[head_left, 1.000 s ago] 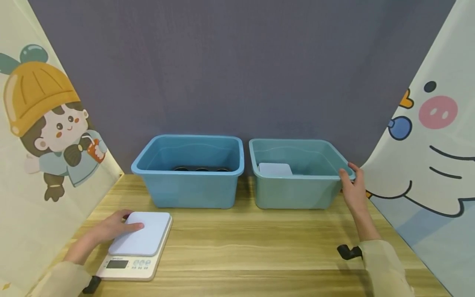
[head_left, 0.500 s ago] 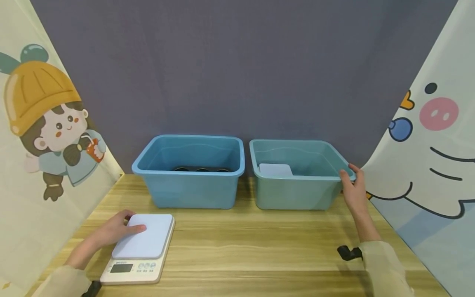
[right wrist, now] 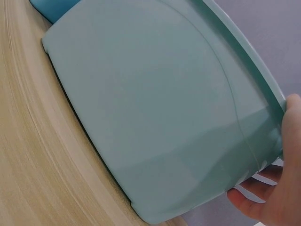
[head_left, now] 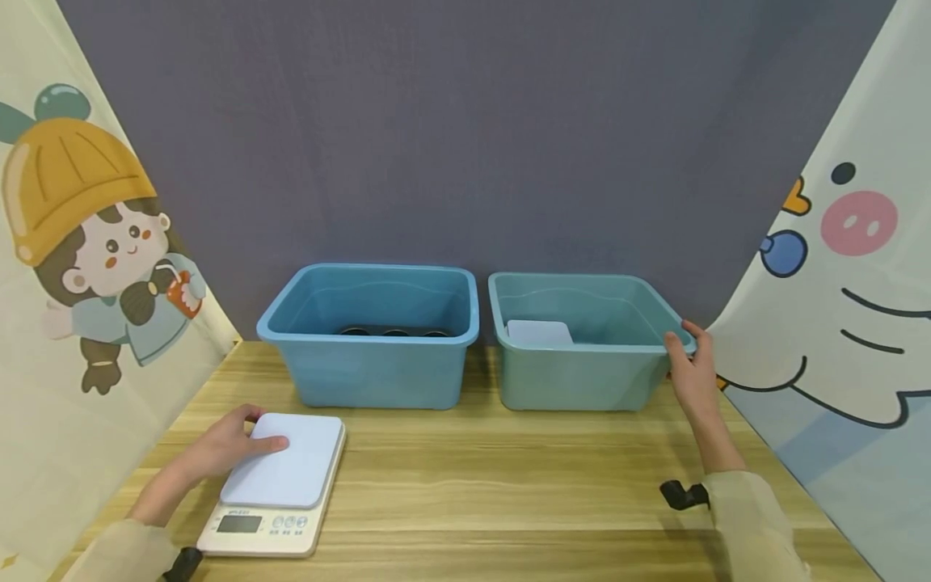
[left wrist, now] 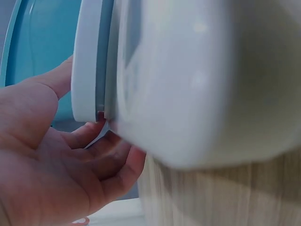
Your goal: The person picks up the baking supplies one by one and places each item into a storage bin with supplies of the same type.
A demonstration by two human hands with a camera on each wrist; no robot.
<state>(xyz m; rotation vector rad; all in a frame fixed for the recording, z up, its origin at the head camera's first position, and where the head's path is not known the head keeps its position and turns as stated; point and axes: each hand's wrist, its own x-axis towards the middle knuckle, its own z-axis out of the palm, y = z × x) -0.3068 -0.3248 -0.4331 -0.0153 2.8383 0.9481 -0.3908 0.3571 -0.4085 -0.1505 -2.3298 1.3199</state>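
On the left of the table lies a white kitchen scale (head_left: 294,473), its display and buttons toward the person. My left hand (head_left: 227,443) grips its left side, thumb on top of the weighing plate. In the left wrist view the other fingers (left wrist: 115,162) curl at the scale's edge. At the right, my right hand (head_left: 694,378) holds the front right corner of a grey-green plastic bin (head_left: 575,381). The right wrist view shows its fingers (right wrist: 247,205) against the bin's side; the thumb is at the rim.
A blue bin (head_left: 381,373) stands left of the grey-green one, holding a dark object with round openings (head_left: 396,331). A white square-topped object (head_left: 540,332) is inside the grey-green bin. Behind them hangs a dark grey cloth (head_left: 465,145); printed cloths flank the wooden table (head_left: 465,485).
The scale has shifted slightly to the right with my left hand on it. My right hand and both bins stay in place.
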